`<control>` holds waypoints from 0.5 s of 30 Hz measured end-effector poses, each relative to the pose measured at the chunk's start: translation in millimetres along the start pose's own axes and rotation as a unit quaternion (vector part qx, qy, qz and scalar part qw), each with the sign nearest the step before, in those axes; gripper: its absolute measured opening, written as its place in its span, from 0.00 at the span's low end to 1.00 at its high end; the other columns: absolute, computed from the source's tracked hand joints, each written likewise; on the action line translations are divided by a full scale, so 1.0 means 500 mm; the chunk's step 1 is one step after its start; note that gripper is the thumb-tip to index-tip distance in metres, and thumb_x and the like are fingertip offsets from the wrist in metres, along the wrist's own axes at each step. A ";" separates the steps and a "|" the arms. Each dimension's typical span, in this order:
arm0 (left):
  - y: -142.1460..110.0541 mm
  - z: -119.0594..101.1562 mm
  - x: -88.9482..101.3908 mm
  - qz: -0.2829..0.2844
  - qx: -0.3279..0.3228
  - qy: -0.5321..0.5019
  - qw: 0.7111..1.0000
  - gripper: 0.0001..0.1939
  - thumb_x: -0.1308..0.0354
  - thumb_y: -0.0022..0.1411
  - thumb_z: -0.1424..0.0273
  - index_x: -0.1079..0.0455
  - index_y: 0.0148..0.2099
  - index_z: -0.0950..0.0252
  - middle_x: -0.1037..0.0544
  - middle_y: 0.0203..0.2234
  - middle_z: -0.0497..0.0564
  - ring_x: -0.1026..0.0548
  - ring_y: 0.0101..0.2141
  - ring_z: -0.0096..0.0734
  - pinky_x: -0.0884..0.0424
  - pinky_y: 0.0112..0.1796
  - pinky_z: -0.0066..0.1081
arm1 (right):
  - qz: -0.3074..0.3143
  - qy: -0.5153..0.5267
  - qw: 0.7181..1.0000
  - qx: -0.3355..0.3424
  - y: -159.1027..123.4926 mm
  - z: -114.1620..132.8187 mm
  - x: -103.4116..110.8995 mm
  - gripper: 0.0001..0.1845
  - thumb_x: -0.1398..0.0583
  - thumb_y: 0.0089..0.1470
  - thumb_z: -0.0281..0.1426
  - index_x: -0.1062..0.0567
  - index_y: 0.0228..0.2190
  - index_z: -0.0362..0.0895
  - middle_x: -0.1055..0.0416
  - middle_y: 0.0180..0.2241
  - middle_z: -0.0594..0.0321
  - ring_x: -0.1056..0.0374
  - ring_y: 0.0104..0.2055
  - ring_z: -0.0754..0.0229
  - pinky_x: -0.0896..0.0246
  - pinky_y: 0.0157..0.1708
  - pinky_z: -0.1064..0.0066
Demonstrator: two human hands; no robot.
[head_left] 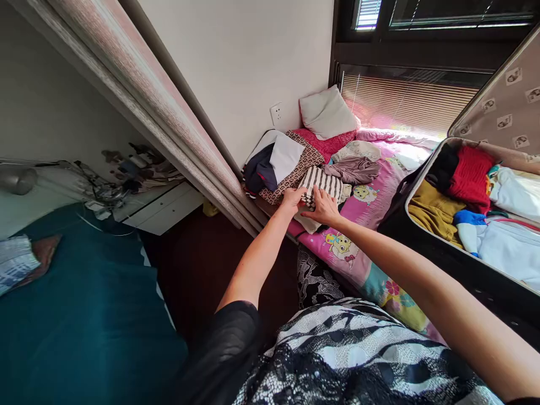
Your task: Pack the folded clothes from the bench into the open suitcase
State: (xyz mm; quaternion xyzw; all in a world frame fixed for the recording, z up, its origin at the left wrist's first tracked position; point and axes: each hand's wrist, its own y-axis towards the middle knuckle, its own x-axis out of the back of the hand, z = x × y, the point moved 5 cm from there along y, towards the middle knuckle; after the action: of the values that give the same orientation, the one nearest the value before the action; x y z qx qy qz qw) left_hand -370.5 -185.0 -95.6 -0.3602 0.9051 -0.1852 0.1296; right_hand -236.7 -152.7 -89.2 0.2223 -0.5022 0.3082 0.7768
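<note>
A folded black-and-white striped garment lies on a small stack of clothes at the bed's near edge. My left hand is closed at the left front corner of that garment, thumb on top. My right hand rests on its front, with fingers stretched out and thumb pointing left. Pale folded cloth shows beneath my hands. Behind the stripes lies a crumpled mauve garment. To the left, a brown patterned cloth is partly covered by a white and navy garment.
An open suitcase full of clothes stands on the right of the pink cartoon-print bedding. A white pillow leans by the wall. The curtain, a white drawer unit and a teal-covered bed are on the left.
</note>
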 end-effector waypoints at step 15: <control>-0.012 -0.141 -0.022 0.070 -0.216 -0.030 0.973 0.46 0.18 0.52 0.60 0.34 0.68 0.58 0.27 0.65 0.62 0.27 0.64 0.44 0.28 0.62 0.39 | -0.100 0.233 0.966 0.047 0.033 -0.062 0.543 0.16 0.34 0.55 0.20 0.19 0.46 0.30 0.20 0.37 0.64 0.23 0.42 0.60 0.28 0.53 0.66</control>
State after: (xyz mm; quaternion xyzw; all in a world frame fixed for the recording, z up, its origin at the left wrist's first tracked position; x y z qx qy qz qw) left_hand -384.9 -164.4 -28.5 -0.3206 0.9424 0.0355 0.0884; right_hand -145.2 -51.3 148.1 0.2300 -0.2676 0.2953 0.8879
